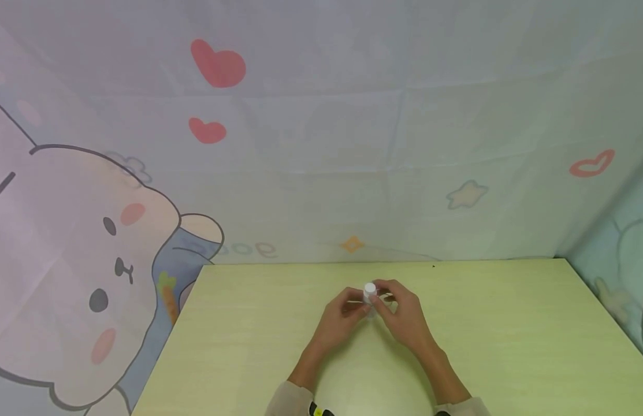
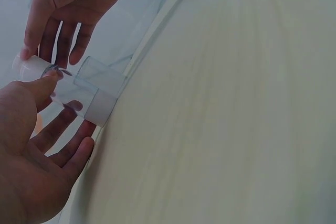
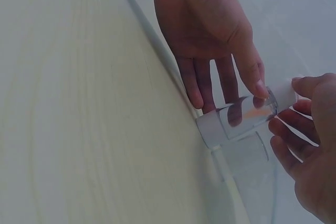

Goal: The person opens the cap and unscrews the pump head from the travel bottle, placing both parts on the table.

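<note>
My left hand (image 1: 335,323) and right hand (image 1: 408,319) meet around a small clear bottle (image 2: 86,94) near the back of the table. It stands upright, with a white cap (image 1: 370,288) on top and a whitish bottom end at the tabletop. In the left wrist view, the left thumb and fingers grip the bottle's clear body from the side. The right thumb and fingers pinch the white cap, seen also in the right wrist view (image 3: 286,96). A see-through curved piece (image 3: 248,153) shows right beside the bottle, its outline faint.
The pale yellow-green table (image 1: 508,329) extends to both sides of the hands. Behind it hangs a backdrop cloth (image 1: 321,144) with hearts and a cartoon animal, close to the table's back edge. A tiny dark speck (image 1: 433,266) lies near that edge.
</note>
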A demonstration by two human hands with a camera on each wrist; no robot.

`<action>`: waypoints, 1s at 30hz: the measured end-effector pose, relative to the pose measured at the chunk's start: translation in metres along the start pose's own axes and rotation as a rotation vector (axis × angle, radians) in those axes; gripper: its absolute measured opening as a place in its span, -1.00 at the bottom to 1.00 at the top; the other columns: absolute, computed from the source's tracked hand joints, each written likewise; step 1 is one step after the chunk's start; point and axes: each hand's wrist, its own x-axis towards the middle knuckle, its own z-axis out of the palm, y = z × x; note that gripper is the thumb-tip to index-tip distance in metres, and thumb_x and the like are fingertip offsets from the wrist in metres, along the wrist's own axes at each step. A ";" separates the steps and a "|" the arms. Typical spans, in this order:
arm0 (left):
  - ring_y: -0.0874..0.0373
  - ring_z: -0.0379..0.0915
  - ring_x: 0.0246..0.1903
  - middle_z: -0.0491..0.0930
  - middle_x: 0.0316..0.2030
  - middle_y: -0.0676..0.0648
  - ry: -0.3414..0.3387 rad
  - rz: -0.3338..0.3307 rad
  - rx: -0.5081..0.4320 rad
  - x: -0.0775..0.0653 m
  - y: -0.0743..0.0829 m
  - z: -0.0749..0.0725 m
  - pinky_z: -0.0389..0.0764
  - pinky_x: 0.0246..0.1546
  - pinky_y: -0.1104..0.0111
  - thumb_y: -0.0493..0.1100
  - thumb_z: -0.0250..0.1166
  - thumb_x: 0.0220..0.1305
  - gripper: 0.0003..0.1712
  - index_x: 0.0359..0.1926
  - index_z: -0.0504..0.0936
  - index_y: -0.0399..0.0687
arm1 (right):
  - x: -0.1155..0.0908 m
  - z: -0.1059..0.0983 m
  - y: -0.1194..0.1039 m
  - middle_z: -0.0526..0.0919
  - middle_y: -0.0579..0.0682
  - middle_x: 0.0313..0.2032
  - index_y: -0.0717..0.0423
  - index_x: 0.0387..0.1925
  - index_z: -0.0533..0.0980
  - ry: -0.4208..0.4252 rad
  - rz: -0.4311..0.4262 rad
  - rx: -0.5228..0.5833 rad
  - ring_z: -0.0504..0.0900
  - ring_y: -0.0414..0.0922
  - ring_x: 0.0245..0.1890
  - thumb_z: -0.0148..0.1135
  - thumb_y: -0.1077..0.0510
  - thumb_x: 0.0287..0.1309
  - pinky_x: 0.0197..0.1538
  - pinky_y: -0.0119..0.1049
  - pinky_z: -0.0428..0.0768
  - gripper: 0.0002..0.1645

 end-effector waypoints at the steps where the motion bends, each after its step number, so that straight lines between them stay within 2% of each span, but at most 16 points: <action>1: -0.01 0.62 0.21 0.65 0.19 0.04 0.001 -0.001 -0.001 0.000 0.000 0.000 0.63 0.24 0.27 -0.06 0.34 0.54 -0.72 0.19 0.62 0.15 | 0.000 0.000 0.000 0.73 -0.06 -0.01 0.16 0.15 0.61 0.003 0.003 0.008 0.70 -0.05 0.00 0.40 0.16 0.43 0.01 -0.09 0.75 -0.66; 14: 0.00 0.63 0.19 0.66 0.18 0.04 0.010 -0.012 -0.002 0.000 0.001 0.001 0.64 0.22 0.29 -0.06 0.35 0.53 -0.72 0.18 0.63 0.14 | -0.001 -0.001 -0.002 0.74 -0.11 -0.05 0.08 0.04 0.64 0.014 0.036 0.021 0.71 -0.09 -0.03 0.43 0.14 0.40 0.00 0.00 0.75 -0.75; 19: 0.06 0.63 0.19 0.65 0.19 0.08 0.001 -0.020 0.004 0.000 0.001 0.002 0.63 0.23 0.27 -0.02 0.35 0.53 -0.72 0.18 0.63 0.19 | -0.001 -0.002 -0.002 0.74 -0.11 -0.05 0.09 0.05 0.64 0.004 0.042 0.019 0.70 -0.10 -0.02 0.42 0.16 0.41 0.02 -0.05 0.75 -0.75; 30: 0.03 0.64 0.19 0.66 0.17 0.06 -0.003 -0.007 0.014 -0.001 0.003 0.002 0.64 0.23 0.24 0.00 0.35 0.53 -0.71 0.19 0.62 0.20 | -0.001 -0.004 -0.002 0.75 -0.09 -0.01 0.11 0.07 0.65 -0.013 0.003 -0.010 0.70 -0.10 -0.02 0.38 0.21 0.43 0.02 -0.17 0.74 -0.76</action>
